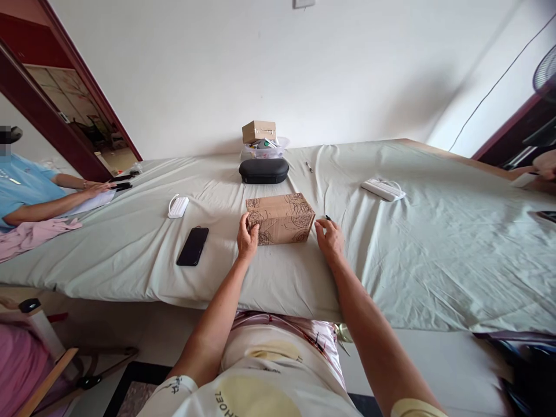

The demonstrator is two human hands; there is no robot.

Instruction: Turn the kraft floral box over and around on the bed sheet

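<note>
A brown cardboard box (281,218) printed with rose outlines sits on the table's pale green cloth (391,260) in front of me. My left hand (247,237) grips the box's left end, thumb on the front face and fingers curled round the corner. Just right of the box, my right hand (329,238) rests on the cloth with its fingers curled round a small dark object, probably a pen, whose tip shows above the fingers.
A black phone (193,246) and a white case (178,207) lie to the left. Behind the box are a black hard case (263,171), a clear tub with a small box (259,131) on it, and a white power strip (383,189). A seated person (26,191) is at far left.
</note>
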